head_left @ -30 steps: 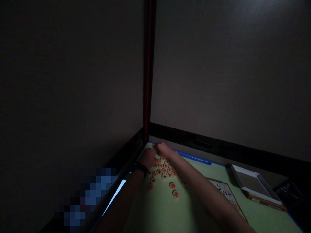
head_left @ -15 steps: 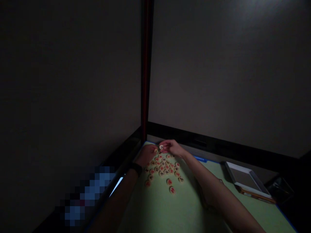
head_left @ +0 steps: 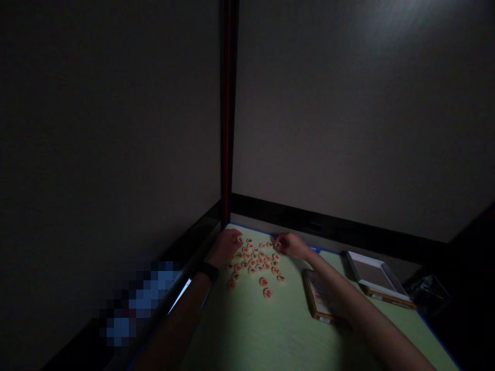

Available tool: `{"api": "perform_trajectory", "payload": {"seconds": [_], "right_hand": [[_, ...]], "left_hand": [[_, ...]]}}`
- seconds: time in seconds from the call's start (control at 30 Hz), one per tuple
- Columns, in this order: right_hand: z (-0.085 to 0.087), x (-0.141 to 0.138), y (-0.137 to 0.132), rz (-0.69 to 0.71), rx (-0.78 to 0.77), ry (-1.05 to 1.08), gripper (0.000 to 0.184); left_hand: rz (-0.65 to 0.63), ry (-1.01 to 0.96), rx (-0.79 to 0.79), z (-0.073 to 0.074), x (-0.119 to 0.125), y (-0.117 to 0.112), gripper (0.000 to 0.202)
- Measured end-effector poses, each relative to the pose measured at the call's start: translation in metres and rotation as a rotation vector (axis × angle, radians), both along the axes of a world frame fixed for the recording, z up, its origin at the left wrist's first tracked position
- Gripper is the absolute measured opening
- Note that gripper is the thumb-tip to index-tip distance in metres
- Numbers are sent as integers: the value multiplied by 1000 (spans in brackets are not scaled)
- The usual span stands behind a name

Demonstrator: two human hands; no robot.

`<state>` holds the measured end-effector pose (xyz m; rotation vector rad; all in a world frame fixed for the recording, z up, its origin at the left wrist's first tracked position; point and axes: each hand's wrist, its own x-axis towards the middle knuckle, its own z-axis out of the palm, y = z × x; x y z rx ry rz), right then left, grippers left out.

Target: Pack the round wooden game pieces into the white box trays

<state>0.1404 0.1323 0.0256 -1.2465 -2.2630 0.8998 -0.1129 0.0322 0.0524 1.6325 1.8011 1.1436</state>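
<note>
Several round pale game pieces (head_left: 256,262) with red or dark characters lie spread on a green mat (head_left: 270,330) in a dim room corner. My left hand (head_left: 229,244), a dark band on its wrist, rests at the left edge of the spread with its fingers curled over a piece. My right hand (head_left: 291,245) is at the far right edge of the spread, its fingertips pinched on a piece there. Two pieces (head_left: 265,287) lie apart, nearer to me.
A framed board (head_left: 319,303) lies flat on the mat under my right forearm. A white shallow tray (head_left: 374,276) sits on a wooden base at the right. A dark red post (head_left: 226,113) stands in the corner. A lit strip (head_left: 178,298) shows beside the mat's left edge.
My hands, which met over one raised piece at the far corner, have parted to the left and right edges of the spread. The camera has tilted, showing more of the framed board.
</note>
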Motion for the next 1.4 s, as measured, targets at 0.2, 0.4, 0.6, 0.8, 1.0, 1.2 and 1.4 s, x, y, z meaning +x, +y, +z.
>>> {"api": "perform_trajectory", "payload": {"seconds": [0.2,0.4,0.6,0.8,1.0,1.2,1.4], "right_hand": [[-11,2,-2,-65,102,-133,12],[-20,3,3,-30,70,-130,10],[-22,0,3,34,59,-83,15],[1,35,-7,-4,131,-116,19],[11,91,-72,-82,247,-215,22],[-10,92,-110,-244,459,-335,36],[-12,92,-97,-389,611,-160,32]], "left_hand": [[-183,354,-24,-4,31,-57,23],[-264,438,-132,-11,42,-94,21],[-258,482,-222,-7,43,-100,6],[-272,514,-186,-13,44,-99,4],[-278,527,-225,-8,41,-100,4],[-273,571,-193,2,66,-106,12],[-575,552,173,-12,157,-118,23]]}}
